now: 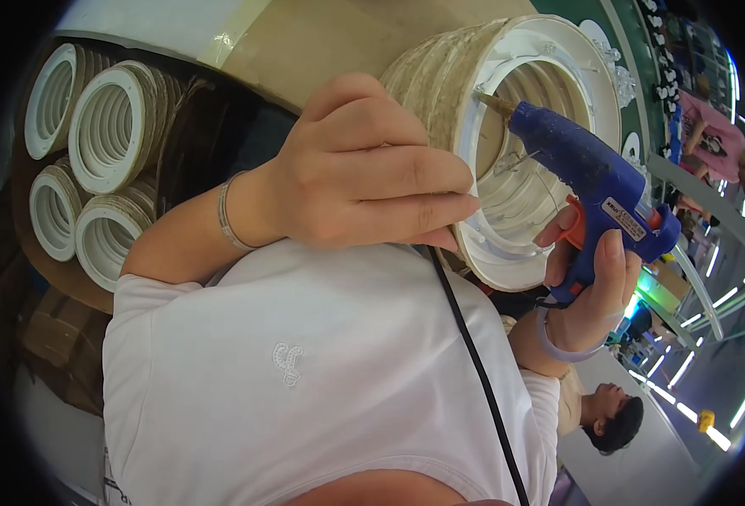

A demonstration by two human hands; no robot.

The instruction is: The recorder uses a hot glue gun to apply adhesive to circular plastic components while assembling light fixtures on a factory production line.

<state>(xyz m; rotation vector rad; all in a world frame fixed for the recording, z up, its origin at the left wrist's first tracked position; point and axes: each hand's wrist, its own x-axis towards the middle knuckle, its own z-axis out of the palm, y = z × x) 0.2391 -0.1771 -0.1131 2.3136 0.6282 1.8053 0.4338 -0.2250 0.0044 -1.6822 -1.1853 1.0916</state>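
My right hand (604,270) is wrapped around the handle of a blue hot glue gun (571,156), fingers by its orange trigger. The gun's nozzle lies over the upper left rim of a stack of round white rings (499,274) with rough tan outer edges. Small clear pieces and thin strands show on the top ring. My left hand (372,173) is closed at the left side of that ring, fingers curled and fingertips close to its rim. What the left fingers pinch, if anything, is hidden. A black cord (469,333) runs down across my white shirt.
More stacks of white rings (107,126) stand on a brown round-edged surface at left. Brown cardboard (305,42) lies behind my left hand. White discs with clear pieces (621,80) sit on a green surface at right. Another person (613,413) is at lower right, one in pink (710,135) farther off.
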